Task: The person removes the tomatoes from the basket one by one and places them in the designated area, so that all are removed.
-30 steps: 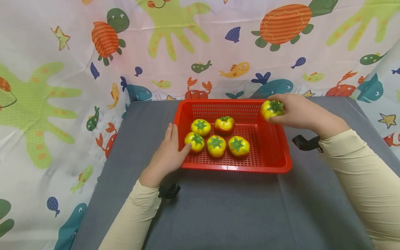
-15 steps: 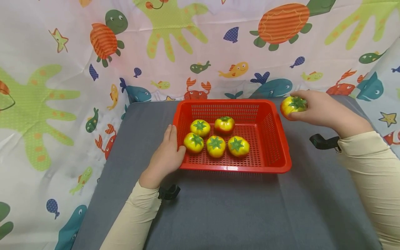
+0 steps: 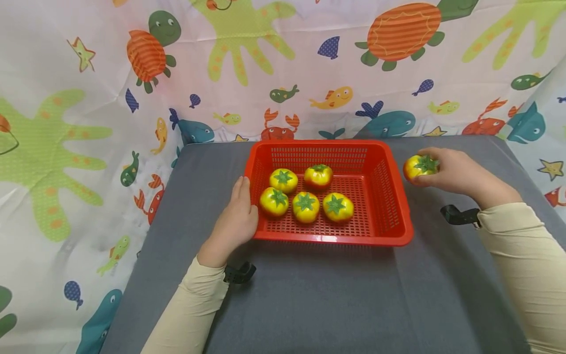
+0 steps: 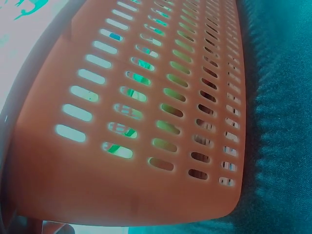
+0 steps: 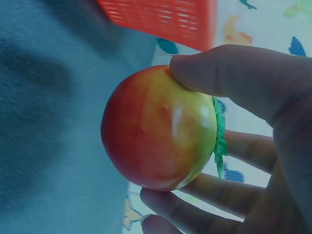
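Observation:
My right hand (image 3: 464, 174) grips a yellow-and-red tomato (image 3: 417, 168) with a green star-shaped leaf top, just outside the basket's right end. Seen in the right wrist view, the thumb presses one side of that tomato (image 5: 151, 131) and fingers curl round the other. Several similar tomatoes (image 3: 305, 207) sit towards the left of the red slotted basket (image 3: 331, 239). Against the basket's left side lies my left hand (image 3: 233, 221), its fingers straight and pointing away. The basket's outer wall (image 4: 131, 185) fills most of the left wrist view.
A grey cloth-covered table (image 3: 309, 300) extends around the basket. Behind and to the left hangs a white curtain (image 3: 247, 103) printed with sea animals. Dark wrist cameras are strapped below both hands.
My right hand has carried the tomato out of the basket over its right end, then lowered it beside the basket. The left hand stays at the left side, its thumb drawn back towards the fingers.

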Demonstrator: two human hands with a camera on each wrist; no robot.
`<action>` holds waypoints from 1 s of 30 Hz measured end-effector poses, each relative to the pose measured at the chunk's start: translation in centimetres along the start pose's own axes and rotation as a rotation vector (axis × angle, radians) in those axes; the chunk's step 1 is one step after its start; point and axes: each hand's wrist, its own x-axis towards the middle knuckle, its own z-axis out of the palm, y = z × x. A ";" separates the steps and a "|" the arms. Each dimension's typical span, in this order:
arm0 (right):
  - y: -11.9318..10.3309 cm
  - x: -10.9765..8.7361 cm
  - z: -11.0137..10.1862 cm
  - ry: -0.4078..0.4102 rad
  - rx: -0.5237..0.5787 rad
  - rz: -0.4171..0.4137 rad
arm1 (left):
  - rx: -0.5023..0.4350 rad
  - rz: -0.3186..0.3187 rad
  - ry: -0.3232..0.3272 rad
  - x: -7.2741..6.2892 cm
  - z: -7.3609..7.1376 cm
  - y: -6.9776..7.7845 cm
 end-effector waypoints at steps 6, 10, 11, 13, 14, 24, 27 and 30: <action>1.1 0.9 1.8 -0.013 0.008 -0.029 | 0.005 -0.008 0.001 0.0 0.1 0.1; 1.8 1.5 2.7 -0.020 0.015 -0.033 | 0.026 -0.010 0.002 0.0 0.1 0.2; 2.0 1.6 2.8 -0.020 0.014 -0.034 | 0.033 -0.010 0.002 0.0 0.1 0.1; 2.3 1.8 3.1 -0.022 0.015 -0.036 | 0.043 -0.011 0.002 0.0 0.1 0.1; 2.4 1.9 3.3 -0.024 0.015 -0.034 | 0.046 -0.011 0.003 0.0 0.1 0.1; 3.0 2.0 3.7 -0.036 0.005 -0.027 | 0.037 -0.010 -0.002 0.0 0.0 0.3; 3.0 2.0 3.7 -0.041 0.001 -0.025 | 0.038 -0.013 -0.005 0.1 0.0 0.3; 2.9 2.0 3.7 -0.042 -0.001 -0.028 | 0.042 -0.015 -0.007 0.1 0.1 0.3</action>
